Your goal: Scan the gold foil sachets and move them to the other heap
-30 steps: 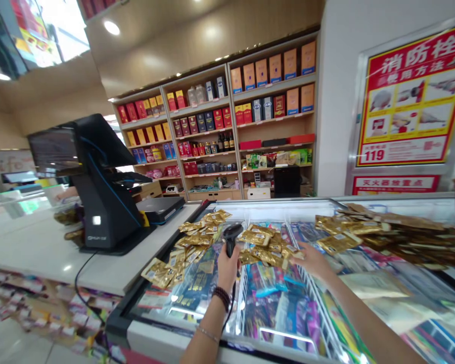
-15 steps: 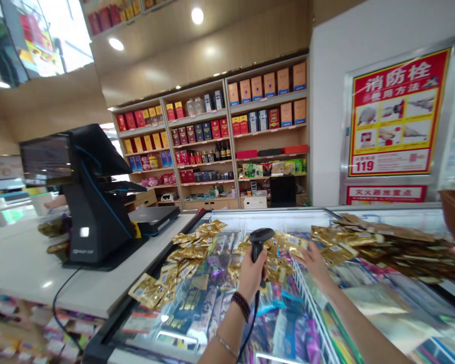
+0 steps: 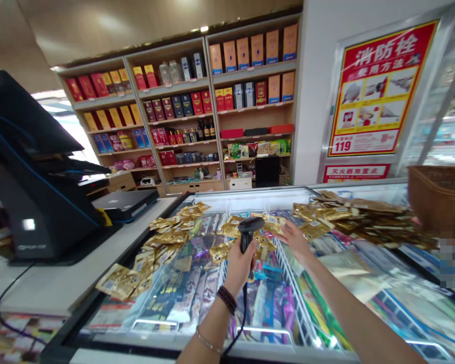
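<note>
My left hand [image 3: 239, 265] is wrapped round the handle of a black barcode scanner [image 3: 251, 223], whose cord runs down along the wrist. To its right, my right hand [image 3: 296, 242] pinches the edge of a gold foil packet [image 3: 271, 221]. The scanner's head hovers close to that packet, over other loose gold packets [image 3: 220, 253] on the freezer's glass top. Further left lie scattered gold packets [image 3: 169, 237], partly overlapping. A thick heap of gold packets [image 3: 371, 220] is on the right, just beyond my right hand.
Beneath the glass, a chest freezer [image 3: 212, 336] holds wrapped ices between white wire dividers. On the left counter [image 3: 49, 288] stand a black point-of-sale terminal [image 3: 41, 202] and a flat scale [image 3: 125, 202]. A brown basket [image 3: 436, 197] sits at far right. Stocked shelves [image 3: 208, 116] line the back wall.
The camera view has shifted, so the terminal and freezer sit further left. Both hands keep their holds on the scanner and the gold packet, with little change between them.
</note>
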### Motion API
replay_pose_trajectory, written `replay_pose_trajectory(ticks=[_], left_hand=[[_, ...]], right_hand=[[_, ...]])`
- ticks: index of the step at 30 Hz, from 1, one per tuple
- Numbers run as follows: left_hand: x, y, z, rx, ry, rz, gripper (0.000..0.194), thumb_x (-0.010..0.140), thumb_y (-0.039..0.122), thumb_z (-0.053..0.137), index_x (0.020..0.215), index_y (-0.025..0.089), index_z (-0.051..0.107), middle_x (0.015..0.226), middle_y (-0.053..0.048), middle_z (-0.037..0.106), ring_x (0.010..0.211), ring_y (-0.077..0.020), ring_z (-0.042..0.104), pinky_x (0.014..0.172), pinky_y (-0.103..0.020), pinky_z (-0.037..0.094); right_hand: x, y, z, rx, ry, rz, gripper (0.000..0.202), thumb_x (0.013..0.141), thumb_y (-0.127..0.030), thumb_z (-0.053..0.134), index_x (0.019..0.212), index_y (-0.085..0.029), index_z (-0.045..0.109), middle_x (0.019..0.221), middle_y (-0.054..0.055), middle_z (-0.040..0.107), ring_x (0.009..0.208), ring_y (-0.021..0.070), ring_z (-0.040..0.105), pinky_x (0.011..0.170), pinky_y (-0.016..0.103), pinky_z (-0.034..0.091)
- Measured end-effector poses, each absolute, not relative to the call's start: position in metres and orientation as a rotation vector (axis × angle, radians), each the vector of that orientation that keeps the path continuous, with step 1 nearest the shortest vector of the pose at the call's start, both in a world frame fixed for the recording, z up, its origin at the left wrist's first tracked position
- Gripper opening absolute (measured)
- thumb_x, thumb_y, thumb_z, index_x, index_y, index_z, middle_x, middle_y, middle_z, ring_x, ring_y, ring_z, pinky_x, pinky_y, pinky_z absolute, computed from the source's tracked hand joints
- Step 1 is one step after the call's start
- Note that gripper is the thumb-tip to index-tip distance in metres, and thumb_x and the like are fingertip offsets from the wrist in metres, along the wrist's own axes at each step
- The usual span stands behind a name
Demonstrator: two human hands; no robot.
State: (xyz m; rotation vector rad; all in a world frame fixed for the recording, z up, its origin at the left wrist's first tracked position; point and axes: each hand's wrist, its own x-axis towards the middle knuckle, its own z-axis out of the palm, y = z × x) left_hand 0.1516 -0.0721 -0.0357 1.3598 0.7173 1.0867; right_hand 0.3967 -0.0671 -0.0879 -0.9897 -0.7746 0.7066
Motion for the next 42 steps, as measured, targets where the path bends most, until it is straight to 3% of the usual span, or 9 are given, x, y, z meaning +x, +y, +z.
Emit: replay_pose_trajectory(ticks=[4, 8, 15, 20, 26, 32, 42], left_hand=[[0.1511, -0.0730, -0.0380, 1.377, 0.726, 1.046, 0.070, 0.083, 0.088, 0.095, 0.086, 0.028, 0.058, 0.063, 0.008, 0.056, 0.044, -0.0102, 0.049, 0.046, -0.025, 0.037], [0.1515, -0.0753, -0.0388, 1.360, 0.721, 1.008, 0.067, 0.085, 0.083, 0.097, 0.090, 0.027, 0.059, 0.066, 0.008, 0.057, 0.044, -0.0099, 0.050, 0.045, -0.024, 0.036], [0.1503, -0.0750, -0.0398, 1.348, 0.727, 0.994, 0.069, 0.084, 0.083, 0.099, 0.086, 0.028, 0.058, 0.066, 0.008, 0.059, 0.043, -0.0096, 0.050, 0.045, -0.025, 0.036], [0.1488, -0.0726, -0.0418, 1.365, 0.709, 0.988, 0.072, 0.080, 0.088, 0.098, 0.087, 0.027, 0.060, 0.066, 0.008, 0.057, 0.044, -0.0104, 0.051, 0.046, -0.026, 0.038], [0.1483, -0.0735, -0.0398, 1.383, 0.698, 0.980, 0.071, 0.081, 0.088, 0.096, 0.092, 0.027, 0.062, 0.066, 0.008, 0.059, 0.045, -0.0115, 0.053, 0.046, -0.026, 0.041], [0.1488, -0.0769, -0.0360, 1.414, 0.683, 0.987, 0.069, 0.082, 0.088, 0.093, 0.091, 0.027, 0.061, 0.066, 0.008, 0.059, 0.045, -0.0103, 0.051, 0.046, -0.025, 0.040], [0.1489, -0.0791, -0.0331, 1.400, 0.668, 0.976, 0.070, 0.081, 0.088, 0.094, 0.090, 0.028, 0.060, 0.065, 0.008, 0.059, 0.046, -0.0109, 0.051, 0.046, -0.025, 0.041]], right_hand=[[0.3974, -0.0706, -0.0856, -1.042, -0.731, 0.719, 0.073, 0.058, -0.077, 0.117, 0.106, -0.033, 0.084, 0.082, -0.003, 0.079, 0.108, 0.0398, 0.094, 0.118, 0.069, 0.076], [0.3984, -0.0691, -0.0889, -1.037, -0.736, 0.701, 0.071, 0.064, -0.076, 0.116, 0.109, -0.031, 0.085, 0.094, 0.000, 0.085, 0.111, 0.0399, 0.093, 0.118, 0.072, 0.075], [0.3983, -0.0662, -0.0912, -1.020, -0.753, 0.686, 0.087, 0.051, -0.089, 0.116, 0.110, -0.032, 0.087, 0.106, 0.002, 0.094, 0.111, 0.0394, 0.093, 0.121, 0.074, 0.073], [0.3959, -0.0680, -0.0883, -1.014, -0.755, 0.693, 0.088, 0.049, -0.095, 0.113, 0.108, -0.033, 0.088, 0.110, 0.004, 0.095, 0.113, 0.0385, 0.092, 0.121, 0.072, 0.073], [0.3945, -0.0703, -0.0868, -1.006, -0.754, 0.703, 0.079, 0.059, -0.084, 0.115, 0.111, -0.032, 0.087, 0.108, 0.004, 0.092, 0.117, 0.0388, 0.090, 0.119, 0.071, 0.074], [0.3934, -0.0727, -0.0843, -1.000, -0.753, 0.721, 0.080, 0.056, -0.082, 0.116, 0.110, -0.031, 0.086, 0.109, 0.003, 0.092, 0.112, 0.0364, 0.090, 0.121, 0.069, 0.073], [0.3970, -0.0669, -0.0918, -1.018, -0.737, 0.702, 0.063, 0.069, -0.070, 0.113, 0.110, -0.033, 0.084, 0.101, 0.002, 0.087, 0.119, 0.0412, 0.091, 0.119, 0.071, 0.075]])
